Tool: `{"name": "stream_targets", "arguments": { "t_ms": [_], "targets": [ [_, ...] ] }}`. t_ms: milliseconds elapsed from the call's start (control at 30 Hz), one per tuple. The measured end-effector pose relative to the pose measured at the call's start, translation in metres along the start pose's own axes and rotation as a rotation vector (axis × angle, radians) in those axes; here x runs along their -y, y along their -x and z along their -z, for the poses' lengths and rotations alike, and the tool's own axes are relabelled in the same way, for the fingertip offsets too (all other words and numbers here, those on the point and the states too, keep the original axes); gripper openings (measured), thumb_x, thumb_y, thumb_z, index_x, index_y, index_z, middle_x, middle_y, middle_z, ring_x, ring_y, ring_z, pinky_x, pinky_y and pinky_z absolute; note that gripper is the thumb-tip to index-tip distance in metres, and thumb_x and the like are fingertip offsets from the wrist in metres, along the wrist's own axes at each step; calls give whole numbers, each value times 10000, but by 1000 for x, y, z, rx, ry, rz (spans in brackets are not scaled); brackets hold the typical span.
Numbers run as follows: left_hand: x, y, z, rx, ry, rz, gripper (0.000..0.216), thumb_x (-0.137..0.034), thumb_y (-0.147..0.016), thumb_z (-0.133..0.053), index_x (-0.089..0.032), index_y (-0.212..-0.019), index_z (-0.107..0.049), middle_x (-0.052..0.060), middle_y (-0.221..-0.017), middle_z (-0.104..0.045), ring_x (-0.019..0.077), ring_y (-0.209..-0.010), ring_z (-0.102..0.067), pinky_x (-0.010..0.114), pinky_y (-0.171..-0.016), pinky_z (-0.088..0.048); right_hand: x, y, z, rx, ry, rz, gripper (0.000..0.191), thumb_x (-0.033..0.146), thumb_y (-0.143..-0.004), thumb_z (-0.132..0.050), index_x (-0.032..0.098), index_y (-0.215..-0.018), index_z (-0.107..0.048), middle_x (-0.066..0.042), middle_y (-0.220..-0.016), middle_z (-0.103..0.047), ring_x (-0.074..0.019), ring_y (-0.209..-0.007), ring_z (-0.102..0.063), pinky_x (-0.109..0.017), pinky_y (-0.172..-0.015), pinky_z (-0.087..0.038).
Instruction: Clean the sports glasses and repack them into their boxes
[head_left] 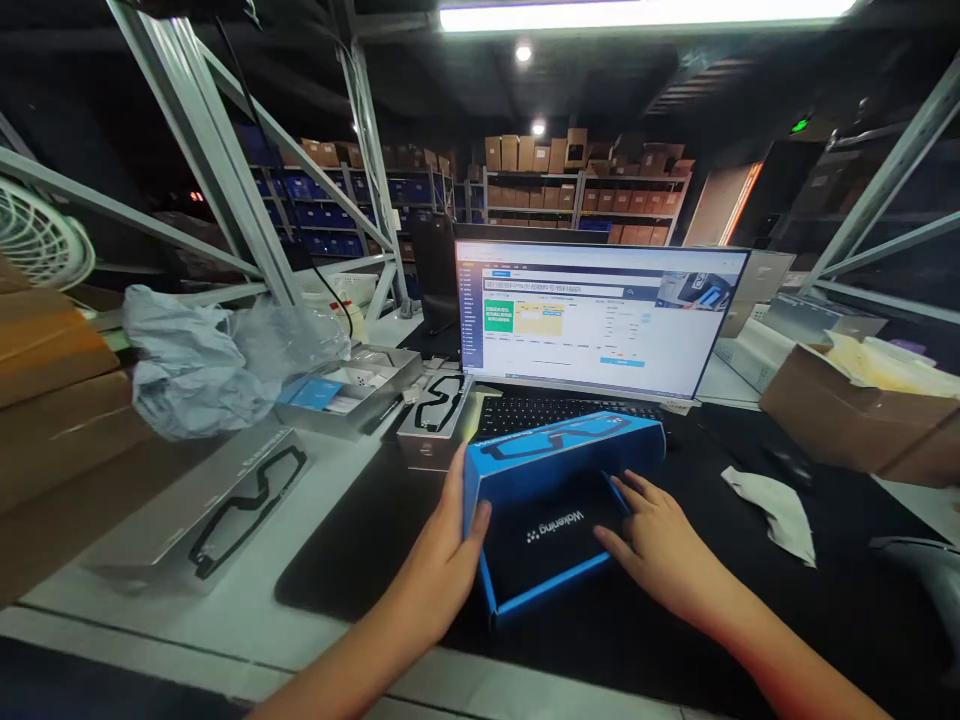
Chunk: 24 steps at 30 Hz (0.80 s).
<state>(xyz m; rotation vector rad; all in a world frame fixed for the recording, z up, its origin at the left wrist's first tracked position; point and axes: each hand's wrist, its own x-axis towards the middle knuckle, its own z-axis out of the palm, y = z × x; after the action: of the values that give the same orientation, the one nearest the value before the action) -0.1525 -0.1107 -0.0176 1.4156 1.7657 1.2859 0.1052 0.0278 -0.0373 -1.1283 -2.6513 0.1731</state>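
Note:
A blue box [570,440] with its lid raised is tilted in front of me over a black desk mat. Its lid has a picture of dark glasses. A black insert or pouch [540,545] lies inside, with white "Wakening" lettering that appears upside down to me. My left hand [450,545] grips the box's left end, thumb over the near side and fingers behind. At the right side of the box, my right hand [649,535] has its fingers and thumb apart; the fingertips are at the box's edge, and I cannot tell how firmly they touch.
A monitor [592,325] and keyboard [555,408] stand behind the box. Grey glasses boxes [210,510] and a crumpled plastic bag [195,360] are at left. A white paper piece [772,510], a mouse [786,465], a cardboard box [847,410] and a grey handheld device [926,570] are at right.

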Motion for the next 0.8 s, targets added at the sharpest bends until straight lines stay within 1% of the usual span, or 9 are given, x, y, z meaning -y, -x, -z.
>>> {"name": "stream_targets", "arguments": {
  "t_ms": [100, 200, 267, 367, 433, 533, 600, 700, 800],
  "targets": [
    [2, -15, 4, 7, 87, -43, 723, -607, -1000, -380, -280, -1603, -152, 58, -1653, -275, 252, -1536, -204, 471, -1265, -134, -15, 17, 15, -32, -217, -59, 412, 494, -945, -506, 228, -814, -793, -127, -1349, -643, -357, -1357, -489, -564, -1091, -428],
    [5, -21, 2, -31, 107, -70, 678, -608, -999, -380, -310, -1587, -223, 38, -1642, -307, 251, -1529, -229, 468, -1265, -133, -32, 28, 19, -111, -439, -246, 394, 530, -932, -489, 237, -805, -719, -124, -1219, -700, -330, -1123, -652, -544, -972, -519],
    [7, -17, -4, -77, 60, -80, 650, -593, -1005, -376, -341, -1584, -222, 13, -1650, -288, 250, -1531, -223, 475, -1267, -110, -36, 30, 17, -176, -569, -313, 343, 529, -890, -568, 225, -1013, -669, -139, -1218, -690, -316, -1077, -674, -527, -962, -528],
    [6, 2, -14, -115, 23, -60, 646, -583, -1005, -388, -374, -1585, -194, -11, -1653, -278, 249, -1532, -216, 486, -1267, -100, -30, 24, 12, -317, -769, -222, 808, 490, -807, -712, 218, -1468, -336, -174, -1459, -525, -311, -1303, -552, -526, -1099, -435],
    [6, 20, -18, -124, 29, 3, 641, -584, -998, -405, -398, -1578, -205, -26, -1638, -313, 260, -1526, -233, 503, -1264, -115, -23, 18, 13, -395, -867, -101, 957, 480, -816, -723, 236, -1551, -160, -174, -1564, -400, -304, -1405, -446, -539, -1163, -351],
    [15, 44, -19, -165, 14, 59, 640, -615, -970, -431, -421, -1558, -269, -52, -1611, -368, 294, -1512, -266, 515, -1258, -165, -14, 19, 18, -367, -919, 32, 694, 471, -929, -617, 271, -1520, -311, -126, -1539, -453, -284, -1377, -478, -508, -1165, -351],
    [34, 54, -24, -180, -8, 34, 700, -660, -934, -450, -420, -1563, -257, -55, -1601, -384, 324, -1491, -311, 512, -1247, -235, -9, 30, 20, -312, -902, 32, 487, 459, -1006, -496, 289, -1459, -444, -87, -1508, -501, -265, -1353, -505, -475, -1163, -363],
    [76, 61, -41, -198, -46, -14, 885, -715, -881, -484, -379, -1596, -85, -10, -1601, -388, 357, -1461, -363, 532, -1205, -340, -2, 58, 7, -318, -914, -71, 446, 454, -1052, -369, 312, -1462, -470, -50, -1512, -507, -254, -1393, -466, -469, -1192, -335],
    [115, 65, -68, -203, -192, -50, 1009, -639, -901, -524, -311, -1573, 153, 66, -1624, -339, 369, -1468, -345, 586, -1172, -374, 2, 84, -28, -360, -947, -140, 497, 441, -1058, -329, 318, -1538, -373, -44, -1563, -446, -257, -1455, -386, -504, -1214, -308]
  ]
}}
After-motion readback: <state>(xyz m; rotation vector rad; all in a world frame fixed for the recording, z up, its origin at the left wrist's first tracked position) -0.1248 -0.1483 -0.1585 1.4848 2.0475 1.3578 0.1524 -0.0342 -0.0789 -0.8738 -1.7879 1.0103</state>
